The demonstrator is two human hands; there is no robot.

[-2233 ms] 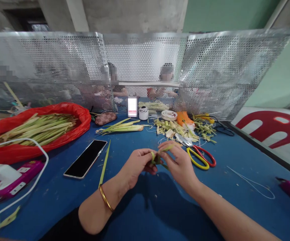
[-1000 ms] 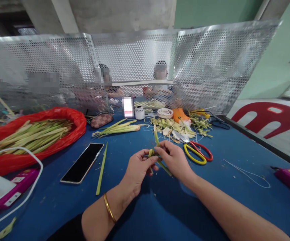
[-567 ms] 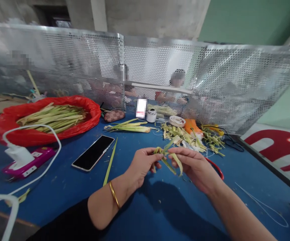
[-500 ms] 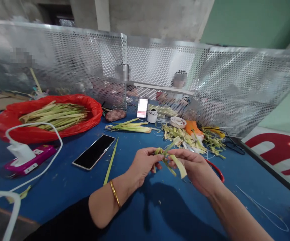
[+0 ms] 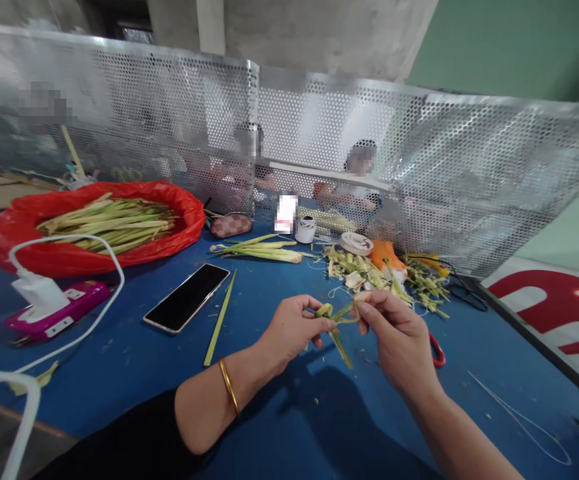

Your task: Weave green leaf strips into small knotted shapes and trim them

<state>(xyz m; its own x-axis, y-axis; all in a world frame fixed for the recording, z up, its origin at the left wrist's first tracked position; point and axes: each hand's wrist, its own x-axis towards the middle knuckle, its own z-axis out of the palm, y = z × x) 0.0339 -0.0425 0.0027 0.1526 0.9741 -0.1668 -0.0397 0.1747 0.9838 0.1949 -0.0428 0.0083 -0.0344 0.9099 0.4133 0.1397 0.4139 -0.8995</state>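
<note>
"What's leftmost?"

"A red bag [image 5: 189,223], ten o'clock from the folded leaf piece [image 5: 325,310], then a phone [image 5: 187,298] at nine."

"The left hand [image 5: 292,328]?"

"Also nine, nearer, thumb and fingers pinching that piece, which sits at the dial's centre."

"The right hand [image 5: 400,325]?"

"At three, thumb and fingertips closed on a strip [image 5: 344,320] running from it."

"Further right?"

"A red loop handle [image 5: 438,351], between three and four."

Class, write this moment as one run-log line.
left hand: pinches looped green strips | right hand: pinches green strips' other side | phone: flat on blue table
</note>
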